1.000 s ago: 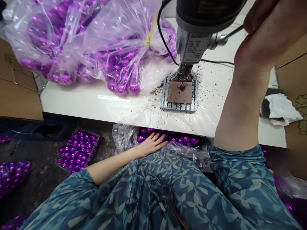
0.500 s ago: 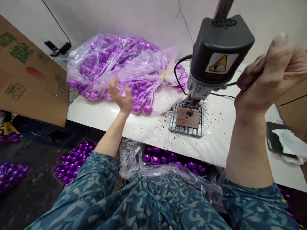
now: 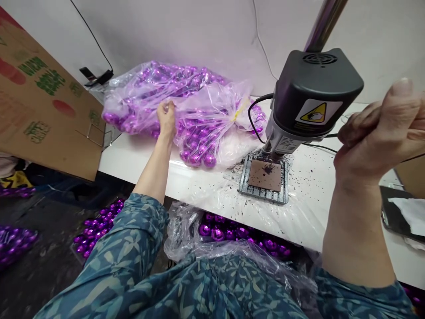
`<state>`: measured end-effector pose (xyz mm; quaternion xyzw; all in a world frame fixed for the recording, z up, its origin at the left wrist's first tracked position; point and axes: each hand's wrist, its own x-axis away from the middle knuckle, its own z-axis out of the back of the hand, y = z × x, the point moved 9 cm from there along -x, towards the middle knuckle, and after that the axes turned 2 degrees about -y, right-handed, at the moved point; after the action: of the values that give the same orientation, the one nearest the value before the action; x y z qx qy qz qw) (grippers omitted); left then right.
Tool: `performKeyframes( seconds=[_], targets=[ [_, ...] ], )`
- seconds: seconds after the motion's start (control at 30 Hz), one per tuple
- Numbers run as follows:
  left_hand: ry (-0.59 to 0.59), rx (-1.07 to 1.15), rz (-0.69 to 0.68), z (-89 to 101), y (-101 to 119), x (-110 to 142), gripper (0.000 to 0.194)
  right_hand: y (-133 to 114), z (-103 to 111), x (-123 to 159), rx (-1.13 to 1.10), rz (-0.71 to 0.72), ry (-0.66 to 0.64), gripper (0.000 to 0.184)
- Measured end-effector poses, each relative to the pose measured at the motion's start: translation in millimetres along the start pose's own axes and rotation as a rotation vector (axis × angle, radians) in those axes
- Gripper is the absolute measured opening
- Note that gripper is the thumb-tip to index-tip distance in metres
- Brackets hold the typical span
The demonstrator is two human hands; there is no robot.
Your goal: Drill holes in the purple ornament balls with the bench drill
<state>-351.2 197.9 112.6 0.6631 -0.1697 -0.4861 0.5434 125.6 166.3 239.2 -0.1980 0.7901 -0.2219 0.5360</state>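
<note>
My left hand [image 3: 167,118] pinches the film of a clear plastic bag [image 3: 206,99] full of shiny purple balls [image 3: 195,153]. A yellow tie [image 3: 236,116] gathers the bag at its right end. My right hand [image 3: 381,126] is closed at the right of a dark bench drill press [image 3: 320,88], at the end of its side lever [image 3: 332,135]; the grip itself is mostly hidden by the fingers. Beneath the drill, a brown square board [image 3: 264,176] lies on the slotted metal base [image 3: 262,197], sprinkled with dark shavings.
More purple balls [image 3: 242,232] lie in a plastic-lined container at my lap, under the table edge. A printed cardboard box [image 3: 49,110] stands at the left. Bags of purple balls [image 3: 15,243] rest on the floor. A dark flat item [image 3: 398,212] with white paper lies at the right.
My left hand has moved forward from an open pose and closed on the plastic bag's film, pulling it taut. My right hand stays at the lever. The view has shifted slightly.
</note>
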Motion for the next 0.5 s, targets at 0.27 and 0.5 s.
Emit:
performKeyframes(
  seconds=[0.27,0.5],
  targets=[
    [0.042,0.152,-0.106,-4.7,36.3,28.4,0.055,1.1,0.6,-1.9,-0.042,0.020,0.008,0.070],
    [0.216,0.271,0.139,41.8,-16.2,15.0,0.044,-1.7,0.0,-1.5,-0.010,0.041,-0.023,0.068]
  ],
)
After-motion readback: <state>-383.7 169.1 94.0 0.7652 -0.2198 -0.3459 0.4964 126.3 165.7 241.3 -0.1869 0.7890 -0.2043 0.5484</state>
